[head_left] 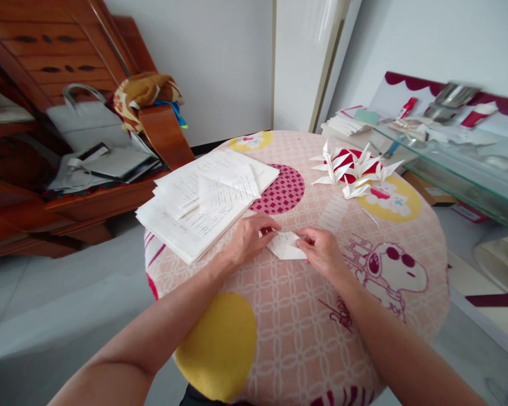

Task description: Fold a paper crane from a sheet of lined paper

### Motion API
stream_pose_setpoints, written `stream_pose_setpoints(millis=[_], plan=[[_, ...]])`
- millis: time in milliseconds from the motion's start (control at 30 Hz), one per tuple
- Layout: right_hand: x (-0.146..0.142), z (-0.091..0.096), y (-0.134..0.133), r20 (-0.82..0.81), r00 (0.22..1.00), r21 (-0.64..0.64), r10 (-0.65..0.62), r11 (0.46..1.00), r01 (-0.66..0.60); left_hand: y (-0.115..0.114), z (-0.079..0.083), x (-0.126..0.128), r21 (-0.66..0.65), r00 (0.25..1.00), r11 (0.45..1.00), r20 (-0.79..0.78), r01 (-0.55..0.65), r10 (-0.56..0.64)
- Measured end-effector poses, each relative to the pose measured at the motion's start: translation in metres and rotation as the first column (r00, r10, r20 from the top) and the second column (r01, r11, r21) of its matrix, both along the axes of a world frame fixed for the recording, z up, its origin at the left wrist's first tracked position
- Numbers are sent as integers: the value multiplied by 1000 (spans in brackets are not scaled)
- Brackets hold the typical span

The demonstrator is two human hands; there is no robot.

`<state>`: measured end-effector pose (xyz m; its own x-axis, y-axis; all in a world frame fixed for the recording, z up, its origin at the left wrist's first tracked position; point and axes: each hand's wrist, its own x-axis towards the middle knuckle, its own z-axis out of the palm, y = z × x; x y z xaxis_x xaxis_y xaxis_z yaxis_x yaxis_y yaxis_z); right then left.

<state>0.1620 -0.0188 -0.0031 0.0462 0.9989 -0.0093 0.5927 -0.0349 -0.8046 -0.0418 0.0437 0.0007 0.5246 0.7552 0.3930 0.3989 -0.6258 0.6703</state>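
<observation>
A small folded piece of white paper (pixel 285 248) lies on the round cloth-covered table between my two hands. My left hand (pixel 252 238) has its thumb and fingers closed at the paper's left corner. On the opposite side, my right hand (pixel 323 248) pinches the right edge between thumb and fingers. Left of my hands is a stack of written paper sheets (pixel 207 225), with a folded sheet (pixel 231 189) on top. Several white folded paper cranes (pixel 349 169) stand together at the table's far right.
The patterned tablecloth (pixel 296 338) covers the round table. Close by on the right stands a glass shelf (pixel 461 175) holding cups and papers. A wooden bench (pixel 161 135) at the left carries a grey bag (pixel 82 124) and cloths.
</observation>
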Motion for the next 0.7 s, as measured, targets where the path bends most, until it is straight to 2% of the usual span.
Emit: stream_pose_setpoints(millis=[100,200,267,467,700], plan=[[-1,6,-3,265,964,96,-4,995,-22,-13,-4,6,-36,993,994,-50,106,-108],[2,11,-6,390,921,105,13,993,-58,-19,-7,8,-38,989,991,-77,125,-127],[7,13,-6,373,927,108,32,991,-77,-19,-8,8,-43,990,993,-83,110,-113],[29,15,-1,158,984,39,79,996,-86,-17,-10,11,-68,995,996,-82,53,-59],[46,34,-5,72,992,-101,103,990,-95,-15,-10,8,-86,980,983,-99,165,-173]])
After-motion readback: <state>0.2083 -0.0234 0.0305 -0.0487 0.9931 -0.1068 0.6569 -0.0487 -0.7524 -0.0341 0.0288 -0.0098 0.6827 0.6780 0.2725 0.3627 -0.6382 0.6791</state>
